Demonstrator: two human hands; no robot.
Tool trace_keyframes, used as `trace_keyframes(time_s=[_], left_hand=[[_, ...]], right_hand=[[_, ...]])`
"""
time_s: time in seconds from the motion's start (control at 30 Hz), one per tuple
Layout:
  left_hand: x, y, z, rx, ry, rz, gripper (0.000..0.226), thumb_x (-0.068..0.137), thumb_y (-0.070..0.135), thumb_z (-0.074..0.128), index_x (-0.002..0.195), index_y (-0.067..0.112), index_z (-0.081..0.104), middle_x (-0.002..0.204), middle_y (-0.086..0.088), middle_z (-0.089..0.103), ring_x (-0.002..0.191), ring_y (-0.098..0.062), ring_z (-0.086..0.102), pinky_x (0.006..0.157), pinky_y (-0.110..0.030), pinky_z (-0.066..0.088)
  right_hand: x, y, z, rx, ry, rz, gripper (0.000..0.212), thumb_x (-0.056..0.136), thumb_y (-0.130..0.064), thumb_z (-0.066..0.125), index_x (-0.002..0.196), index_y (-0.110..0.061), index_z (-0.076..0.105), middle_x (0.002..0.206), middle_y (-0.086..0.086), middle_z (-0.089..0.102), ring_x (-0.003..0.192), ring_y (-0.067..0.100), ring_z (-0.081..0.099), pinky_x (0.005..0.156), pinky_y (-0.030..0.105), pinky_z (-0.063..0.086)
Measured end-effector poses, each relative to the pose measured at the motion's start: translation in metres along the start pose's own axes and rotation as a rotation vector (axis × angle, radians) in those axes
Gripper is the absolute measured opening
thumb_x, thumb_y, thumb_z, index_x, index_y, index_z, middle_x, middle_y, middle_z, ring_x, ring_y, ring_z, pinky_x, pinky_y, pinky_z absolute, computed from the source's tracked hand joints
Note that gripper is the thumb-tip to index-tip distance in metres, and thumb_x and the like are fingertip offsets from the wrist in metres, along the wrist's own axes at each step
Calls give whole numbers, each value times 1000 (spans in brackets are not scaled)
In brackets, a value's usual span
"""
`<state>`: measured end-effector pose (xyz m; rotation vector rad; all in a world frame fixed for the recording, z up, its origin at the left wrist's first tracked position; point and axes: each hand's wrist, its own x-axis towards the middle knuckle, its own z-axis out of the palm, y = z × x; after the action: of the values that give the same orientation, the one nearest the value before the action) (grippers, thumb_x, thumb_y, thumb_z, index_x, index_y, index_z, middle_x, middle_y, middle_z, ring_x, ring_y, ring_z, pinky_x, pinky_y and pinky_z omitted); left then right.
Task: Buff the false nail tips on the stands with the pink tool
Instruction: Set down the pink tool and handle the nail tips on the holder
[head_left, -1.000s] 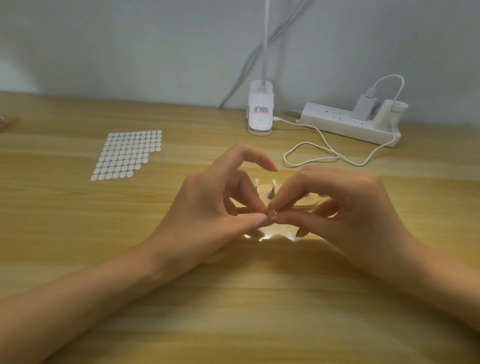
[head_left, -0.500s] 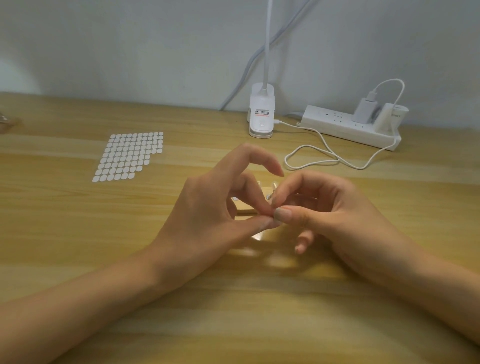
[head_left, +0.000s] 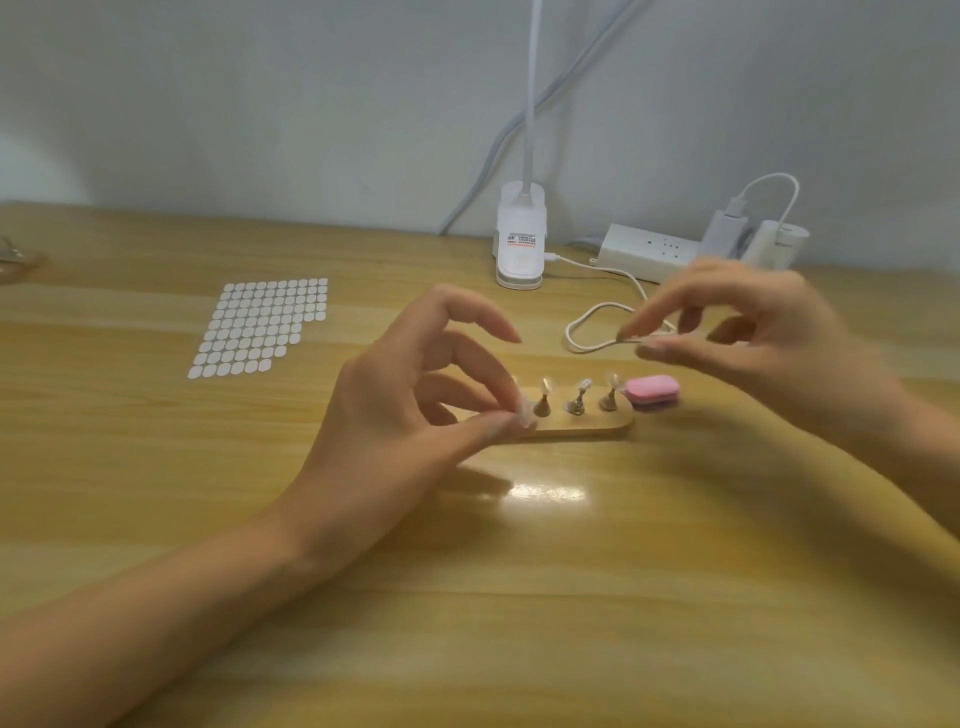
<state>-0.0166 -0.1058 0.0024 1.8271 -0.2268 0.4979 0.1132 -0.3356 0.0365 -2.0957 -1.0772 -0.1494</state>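
A wooden base (head_left: 597, 429) lies mid-table and carries small metal stands (head_left: 576, 402), each topped with a clear false nail tip (head_left: 545, 385). My left hand (head_left: 405, 415) pinches the clear tip (head_left: 523, 415) at the base's left end between thumb and fingers. The pink tool (head_left: 652, 393) lies on the table just past the base's right end, and no hand touches it. Raised above and to the right of the base, my right hand (head_left: 753, 343) is blurred and pinches a small thin piece (head_left: 631, 339) that I cannot identify.
A sheet of white oval stickers (head_left: 262, 325) lies at the left. At the back by the wall stand a white clip lamp (head_left: 521, 249) and a power strip (head_left: 644, 257) with plugged-in chargers. A looped white cable (head_left: 592, 332) lies behind the base.
My right hand has pulled away from my left, up and to the right, pinching the small piece. This uncovers the stands and the pink tool. My left hand stays at the base's left end.
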Motion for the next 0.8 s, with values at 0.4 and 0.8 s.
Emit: trace_keyframes(time_s=[0.4,0.8], left_hand=[[3,-6,0,-120,-28,-69,51,77,1,84,111,30,60,79,1,72,79,-21,76,56,-24,55],[3,-3,1,-91,24,-19,47,72,14,90,102,26,56,67,6,64,70,-11,73,60,-27,57]], right_hand=[[-7,-9,12,30,170,-156,18,87,-28,73,102,-19,74,94,-3,71,86,18,68,71,29,55],[-14,-55,38,-55,151,-335,17,87,-29,73,98,-17,76,95,0,70,90,16,66,77,25,48]])
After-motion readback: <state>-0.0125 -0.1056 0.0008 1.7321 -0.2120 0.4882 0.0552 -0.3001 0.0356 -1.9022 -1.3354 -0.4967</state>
